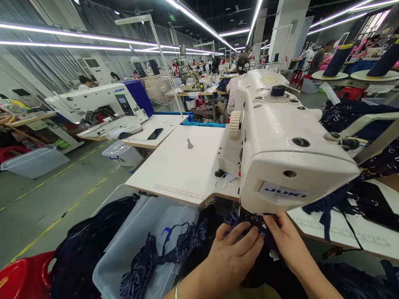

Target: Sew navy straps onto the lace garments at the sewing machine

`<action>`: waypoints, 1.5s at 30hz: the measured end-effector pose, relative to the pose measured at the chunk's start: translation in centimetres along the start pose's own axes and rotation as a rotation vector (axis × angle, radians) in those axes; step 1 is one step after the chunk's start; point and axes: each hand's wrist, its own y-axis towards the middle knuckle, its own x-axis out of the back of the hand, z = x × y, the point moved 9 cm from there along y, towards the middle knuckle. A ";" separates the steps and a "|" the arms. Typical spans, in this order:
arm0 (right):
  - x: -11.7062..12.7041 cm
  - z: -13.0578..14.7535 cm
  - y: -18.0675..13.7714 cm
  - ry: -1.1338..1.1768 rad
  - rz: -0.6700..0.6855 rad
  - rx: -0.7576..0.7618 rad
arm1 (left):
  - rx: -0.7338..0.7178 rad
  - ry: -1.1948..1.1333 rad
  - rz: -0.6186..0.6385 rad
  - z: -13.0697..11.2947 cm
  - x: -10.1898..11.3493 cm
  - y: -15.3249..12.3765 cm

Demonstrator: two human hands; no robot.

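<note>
Below the needle end of a white JUKI sewing machine [299, 166], a dark navy patterned bra [230, 216] lies partly hidden by the machine head and my hands. My left hand [235, 251] rests over it with fingers curled and pressed together on the cloth. Close on the other side, my right hand [285, 232] pinches the edge of the dark fabric between thumb and fingers. The needle and the exact stitching spot are hidden. A small white label [274, 255] shows under my right wrist.
A clear plastic tub [102, 272] with navy bras stands at lower left, by a red stool [28, 276]. The white table [174, 166] holds a small grey metal piece [190, 143]. A phone [155, 133] lies farther back. Navy straps [330, 203] hang at right.
</note>
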 end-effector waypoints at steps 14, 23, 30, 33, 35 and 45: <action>0.6 1.9 3.1 -0.524 -0.046 0.233 | 0.150 0.080 -0.048 0.6 0.2 1.7; 1.0 2.1 4.1 -0.509 -0.122 0.354 | 0.184 0.074 -0.044 0.6 -0.2 2.0; 0.9 2.6 4.0 -0.579 -0.113 0.423 | 0.184 0.094 -0.084 0.4 0.0 2.1; 0.8 2.8 3.9 -0.634 -0.120 0.468 | 0.189 0.093 -0.093 0.5 0.1 2.2; 0.7 2.7 3.8 -0.671 -0.125 0.501 | 0.189 0.091 -0.088 0.5 0.0 2.2; 0.9 2.2 3.9 -0.724 -0.156 0.512 | 0.182 0.150 -0.063 0.4 -0.3 1.7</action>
